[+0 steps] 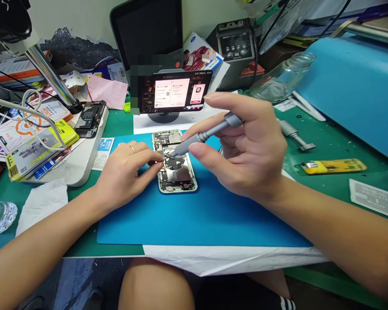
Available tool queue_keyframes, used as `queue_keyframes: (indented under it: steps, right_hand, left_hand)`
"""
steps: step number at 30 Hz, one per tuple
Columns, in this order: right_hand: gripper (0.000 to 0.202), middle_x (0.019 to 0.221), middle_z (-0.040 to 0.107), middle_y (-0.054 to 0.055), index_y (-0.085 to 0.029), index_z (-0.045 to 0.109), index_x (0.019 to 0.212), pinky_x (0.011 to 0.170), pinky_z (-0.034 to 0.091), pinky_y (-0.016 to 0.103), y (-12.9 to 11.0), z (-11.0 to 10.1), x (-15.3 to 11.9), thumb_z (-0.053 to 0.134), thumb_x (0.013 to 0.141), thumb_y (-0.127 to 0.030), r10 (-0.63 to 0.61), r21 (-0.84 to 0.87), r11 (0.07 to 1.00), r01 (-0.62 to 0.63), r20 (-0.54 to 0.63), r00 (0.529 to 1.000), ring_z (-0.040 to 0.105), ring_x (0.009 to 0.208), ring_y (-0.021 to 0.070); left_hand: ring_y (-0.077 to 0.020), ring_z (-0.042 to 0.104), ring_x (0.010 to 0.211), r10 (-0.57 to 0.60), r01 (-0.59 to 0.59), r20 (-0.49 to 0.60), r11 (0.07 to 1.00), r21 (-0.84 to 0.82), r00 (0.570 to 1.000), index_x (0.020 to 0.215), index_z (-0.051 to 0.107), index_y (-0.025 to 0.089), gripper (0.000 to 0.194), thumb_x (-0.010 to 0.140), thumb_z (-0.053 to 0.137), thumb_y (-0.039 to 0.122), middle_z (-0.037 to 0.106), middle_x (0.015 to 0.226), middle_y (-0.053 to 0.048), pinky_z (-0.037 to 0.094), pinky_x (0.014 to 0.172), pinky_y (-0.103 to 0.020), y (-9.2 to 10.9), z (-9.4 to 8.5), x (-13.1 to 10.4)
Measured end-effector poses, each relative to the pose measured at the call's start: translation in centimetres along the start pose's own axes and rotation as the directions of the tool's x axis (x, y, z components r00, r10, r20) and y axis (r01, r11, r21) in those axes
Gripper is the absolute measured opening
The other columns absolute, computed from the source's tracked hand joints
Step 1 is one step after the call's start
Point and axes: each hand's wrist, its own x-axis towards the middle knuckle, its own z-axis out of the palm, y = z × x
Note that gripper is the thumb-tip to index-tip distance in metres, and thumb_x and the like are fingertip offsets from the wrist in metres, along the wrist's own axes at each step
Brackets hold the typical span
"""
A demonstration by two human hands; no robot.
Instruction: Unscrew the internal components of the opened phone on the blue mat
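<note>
An opened phone [181, 174] lies on the blue mat [181, 219], its inner parts showing. My right hand [248, 146] holds a grey precision screwdriver [194, 142] between thumb and fingers, the index finger raised near its end cap. The screwdriver's tip reaches down to the upper middle of the phone, though I cannot tell whether it touches a screw. My left hand [126, 172] rests at the phone's left edge, thumb and index finger pinched together there. Whatever lies between those fingertips is too small to make out.
Behind the mat a phone with a lit screen [177, 92] stands on a holder. Boxes [39, 146] and another opened phone [90, 118] lie on the left. To the right are a glass jar [283, 75], a second grey screwdriver [295, 135] and a yellow packaged tool [334, 166].
</note>
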Motion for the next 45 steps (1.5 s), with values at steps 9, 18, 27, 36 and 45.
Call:
queue_keyframes:
  steps: [9,18,27,36,45]
  right_hand:
    - [0.061,0.103,0.069,-0.002,-0.037,0.051,0.142,0.078,0.067,0.032,0.17,0.06,-0.17,0.071,0.089,-0.016,-0.017,-0.022,1.000,0.016,-0.018,1.000,0.075,0.090,0.0173]
    - [0.054,0.101,0.070,-0.001,-0.035,0.052,0.140,0.077,0.068,0.032,0.10,0.07,-0.12,0.071,0.091,-0.022,0.010,-0.052,0.999,-0.011,-0.022,1.000,0.075,0.090,0.0176]
    - [0.056,0.098,0.070,-0.002,-0.035,0.052,0.141,0.077,0.068,0.033,0.28,0.05,-0.18,0.073,0.090,-0.023,0.013,-0.048,0.999,-0.014,-0.020,1.000,0.075,0.089,0.0185]
    - [0.062,0.148,0.050,0.000,-0.044,0.051,0.143,0.080,0.069,0.034,-0.17,-0.04,0.05,0.071,0.089,-0.021,0.010,-0.031,0.999,-0.012,-0.069,0.998,0.074,0.090,0.0154]
    - [0.061,0.127,0.064,0.004,-0.034,0.056,0.140,0.076,0.067,0.032,-0.30,-0.46,-0.46,0.075,0.084,-0.017,-0.015,-0.039,0.999,0.016,0.016,1.000,0.074,0.084,0.0161]
  left_hand:
    - [-0.0170,0.063,0.080,-0.030,0.030,0.022,1.000,0.002,0.999,0.097,0.070,0.019,0.011,0.099,0.060,0.022,0.071,0.085,-0.002,0.042,0.074,-0.031,0.06,-0.02,0.00]
    - [-0.0167,0.062,0.079,-0.036,0.037,0.028,0.999,-0.009,0.999,0.096,0.070,0.018,0.012,0.100,0.059,0.022,0.071,0.085,-0.003,0.042,0.073,-0.032,0.14,-0.05,0.05]
    - [-0.0173,0.063,0.080,-0.040,0.041,0.028,0.999,-0.020,0.999,0.097,0.071,0.018,0.012,0.099,0.060,0.023,0.072,0.085,-0.003,0.042,0.073,-0.033,0.27,-0.08,0.01]
    - [-0.0154,0.058,0.069,-0.196,0.196,-0.006,0.980,-0.030,0.981,0.086,0.068,0.019,0.013,0.091,0.056,0.021,0.067,0.077,-0.001,0.040,0.066,-0.031,0.77,-0.54,0.29]
    - [-0.0162,0.055,0.064,-0.122,0.127,0.303,0.992,0.003,0.945,0.066,0.058,0.018,0.029,0.091,0.060,0.033,0.060,0.064,-0.001,0.033,0.063,-0.034,0.55,-0.23,0.29]
